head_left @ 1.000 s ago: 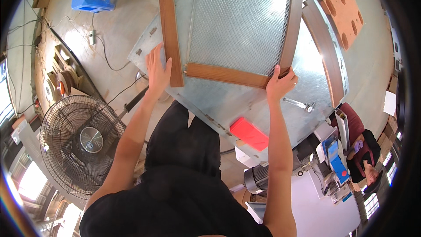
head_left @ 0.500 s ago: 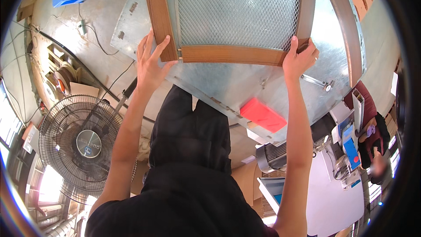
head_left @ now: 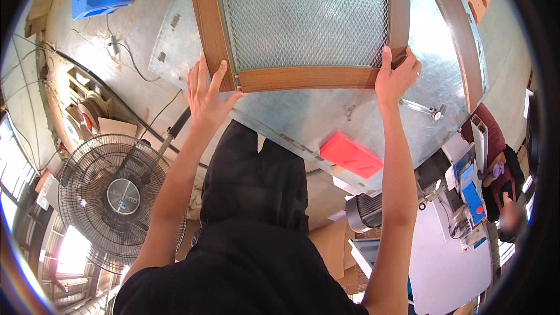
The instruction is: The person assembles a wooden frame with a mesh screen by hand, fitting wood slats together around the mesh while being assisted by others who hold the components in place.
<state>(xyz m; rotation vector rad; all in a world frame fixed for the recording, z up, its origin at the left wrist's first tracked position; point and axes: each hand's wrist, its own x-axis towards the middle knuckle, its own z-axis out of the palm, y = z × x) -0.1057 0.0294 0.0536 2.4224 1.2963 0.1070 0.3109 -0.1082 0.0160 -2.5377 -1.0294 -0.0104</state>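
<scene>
The wooden mesh frame (head_left: 303, 29) has slid farther up the table (head_left: 326, 116); left hand (head_left: 207, 96) and right hand (head_left: 396, 76) grasp its near corners

The person wears a plain black short-sleeved shirt (head_left: 245, 280) and loose black trousers (head_left: 256, 181), both without print or pattern. Both forearms are bare, with no watch, glove or bracelet showing. The left hand (head_left: 205, 96) and right hand (head_left: 396, 76) are bare, fingers (head_left: 198, 76) without rings
</scene>
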